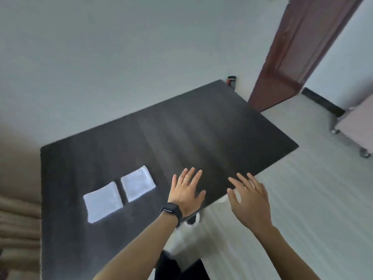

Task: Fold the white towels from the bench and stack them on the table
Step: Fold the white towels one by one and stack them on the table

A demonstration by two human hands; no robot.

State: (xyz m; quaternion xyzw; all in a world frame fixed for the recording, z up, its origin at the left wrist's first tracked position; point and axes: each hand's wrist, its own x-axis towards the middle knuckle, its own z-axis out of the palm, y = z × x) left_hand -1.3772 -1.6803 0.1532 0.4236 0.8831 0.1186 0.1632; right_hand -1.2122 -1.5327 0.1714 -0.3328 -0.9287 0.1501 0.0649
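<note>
Two folded white towels lie side by side on the dark table, one nearer the left edge and the other just right of it, a narrow gap between them. My left hand, with a ring and a black watch on the wrist, is spread flat with straight fingers over the table's near edge, to the right of the towels. Beside it, my right hand is held out with fingers spread, at the table's edge and partly over the floor. Neither hand holds anything. The bench is not in view.
A brown door stands open behind the table's far right corner. A small dark can sits at that corner. A pale cabinet on castors stands at the right. Light floor lies to the right; beige fabric at the left.
</note>
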